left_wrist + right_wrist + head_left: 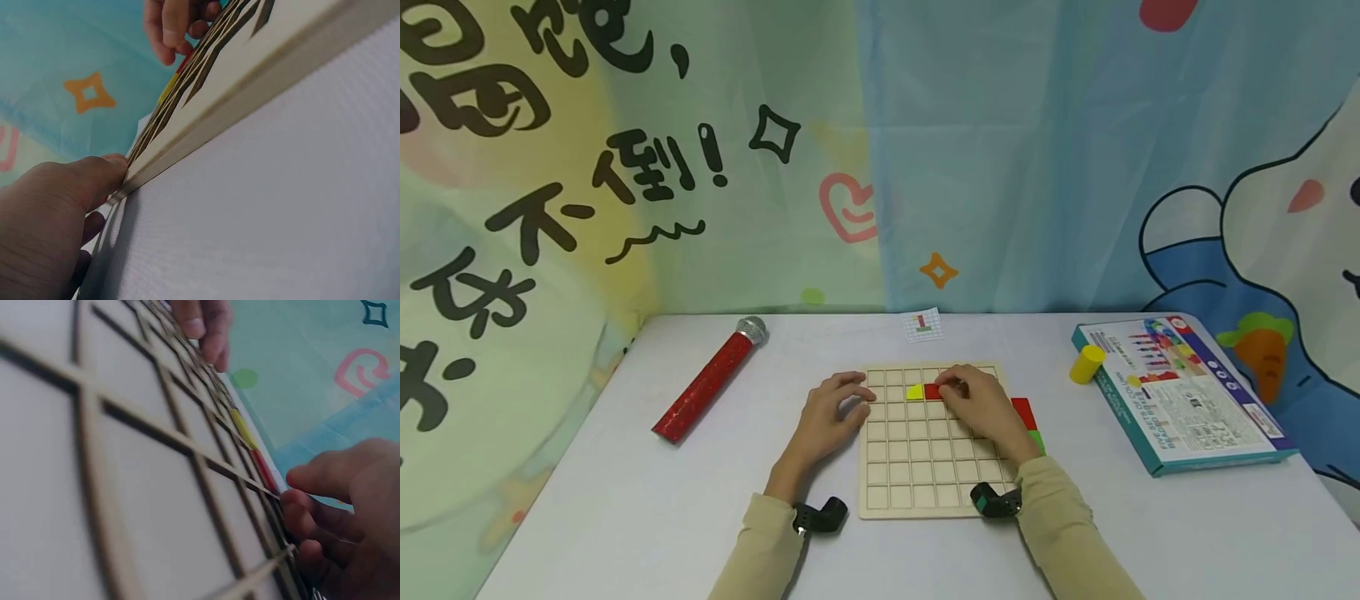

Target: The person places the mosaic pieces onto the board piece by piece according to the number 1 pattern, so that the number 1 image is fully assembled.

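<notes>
Over the far part of a pale wooden square board (898,477) with a raised grid, a bare right hand (981,407), fingers bent, tips close together. Cannot tell from any view whether pinching a piece or only touching one. Just beside those fingertips, on their left, a small flat red piece (932,392) lying within the grid; next to it, farther left, a small flat yellow piece (916,393) with a slanted edge. Just right of the right hand's heel, partly covered, a flat red block (1024,412) and a flat bright green block (1037,441). At the board's left edge, a bare left hand (829,417) with loosely bent, slightly spread fingers, thumb touching the board; both small pieces to its right. Ahead of both hands, a small white paper card (922,325) with printed grid and coloured shapes. Well left of the left hand, a glittery red microphone-shaped tube (706,383) with silver head. Well right of the right hand, a yellow cylinder (1087,365) just beside a flat teal-edged printed box (1195,408). Beneath everything, a white tabletop (587,517).
</notes>
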Available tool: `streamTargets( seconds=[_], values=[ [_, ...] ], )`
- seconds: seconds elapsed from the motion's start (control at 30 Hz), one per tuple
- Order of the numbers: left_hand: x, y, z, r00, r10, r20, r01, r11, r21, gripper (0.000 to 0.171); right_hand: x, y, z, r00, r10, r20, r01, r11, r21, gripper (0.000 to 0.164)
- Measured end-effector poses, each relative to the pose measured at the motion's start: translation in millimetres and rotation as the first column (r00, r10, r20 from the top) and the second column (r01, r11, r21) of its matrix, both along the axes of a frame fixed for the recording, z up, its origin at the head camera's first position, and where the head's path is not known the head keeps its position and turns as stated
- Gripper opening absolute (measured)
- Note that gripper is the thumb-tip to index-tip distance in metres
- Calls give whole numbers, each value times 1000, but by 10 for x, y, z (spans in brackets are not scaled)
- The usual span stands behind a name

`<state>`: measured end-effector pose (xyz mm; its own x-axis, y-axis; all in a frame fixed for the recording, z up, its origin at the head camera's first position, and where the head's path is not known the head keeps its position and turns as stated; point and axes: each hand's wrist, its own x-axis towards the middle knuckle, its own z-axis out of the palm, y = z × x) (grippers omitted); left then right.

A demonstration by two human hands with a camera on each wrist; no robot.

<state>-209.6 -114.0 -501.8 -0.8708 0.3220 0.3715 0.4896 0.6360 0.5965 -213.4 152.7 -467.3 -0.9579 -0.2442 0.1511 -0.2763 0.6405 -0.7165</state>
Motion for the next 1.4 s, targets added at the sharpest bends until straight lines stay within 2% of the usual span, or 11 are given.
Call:
streamTargets(
  seconds=[0.1,0.4,0.57,0.83,0.97,1.17,1.3,1.4],
  values=[
    [-1,8,9,1000,1,1,-1,1000,8,12,-14,50,4,999,22,35,-20,999,-45,14],
    [6,6,16,1000,-5,-13,5,1000,9,12,0,235,100,993,89,84,-84,995,-60,20],
    [-1,20,11,999,-11,-39,11,1000,16,12,21,385,140,991,47,122,-43,998,-39,23],
    [21,9,2,999,-4,-33,4,1000,14,12,21,623,202,988,21,153,-21,1000,-2,26],
    [9,7,8,999,-12,-31,13,1000,18,12,-1,759,205,985,-20,170,13,999,42,26],
    [-6,1,12,1000,-9,-25,9,1000,13,12,-22,928,184,971,-75,226,60,995,74,27],
    [2,4,12,999,-6,-39,6,1000,7,12,2,1031,173,968,-66,241,37,992,120,26],
    [13,7,18,999,-5,-41,5,1000,8,11,24,1092,178,957,-35,288,1,993,118,25]
  ],
)
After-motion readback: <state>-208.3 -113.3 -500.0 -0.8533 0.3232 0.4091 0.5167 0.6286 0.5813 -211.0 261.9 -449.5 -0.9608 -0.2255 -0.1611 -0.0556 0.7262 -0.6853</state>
